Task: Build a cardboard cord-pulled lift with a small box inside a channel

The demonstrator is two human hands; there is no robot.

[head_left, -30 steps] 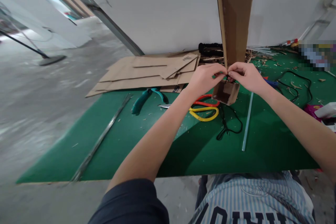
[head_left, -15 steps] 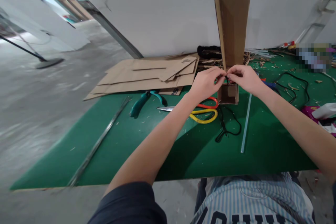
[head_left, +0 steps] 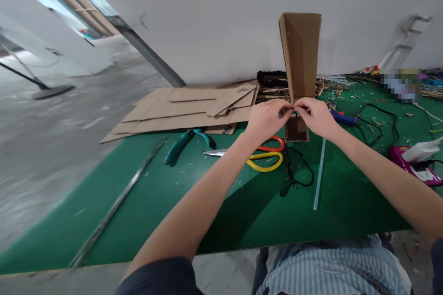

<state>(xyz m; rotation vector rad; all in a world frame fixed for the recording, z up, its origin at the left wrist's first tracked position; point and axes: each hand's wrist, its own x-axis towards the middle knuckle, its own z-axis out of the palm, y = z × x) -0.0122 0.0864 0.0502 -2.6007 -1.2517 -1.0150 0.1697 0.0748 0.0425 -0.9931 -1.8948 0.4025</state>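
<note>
My left hand (head_left: 269,119) and my right hand (head_left: 314,115) meet fingertip to fingertip in front of a tall, open cardboard form (head_left: 302,55). Both are closed in a pinch on a thin black cord (head_left: 295,113), of which only a short dark bit shows between the fingers. The form stands upright, with a boxy lower compartment (head_left: 296,134) below my hands. A looped black cord (head_left: 312,173) lies on the table just below; whether it is the same piece I cannot tell. Scissors (head_left: 266,161) with orange and yellow handles lie under my left forearm.
On the green table (head_left: 138,226) lie teal pliers (head_left: 178,147), a bundle of thin wires (head_left: 117,203), a clear glue stick (head_left: 319,179) and a blue glue gun (head_left: 344,119). Flat cardboard sheets (head_left: 155,113) are stacked behind. A magenta power socket (head_left: 401,154) sits at right.
The whole view has shifted, with the form and hands appearing slightly lower and to the left. My fingertips stay pinched together, and less of the cord shows between them.
</note>
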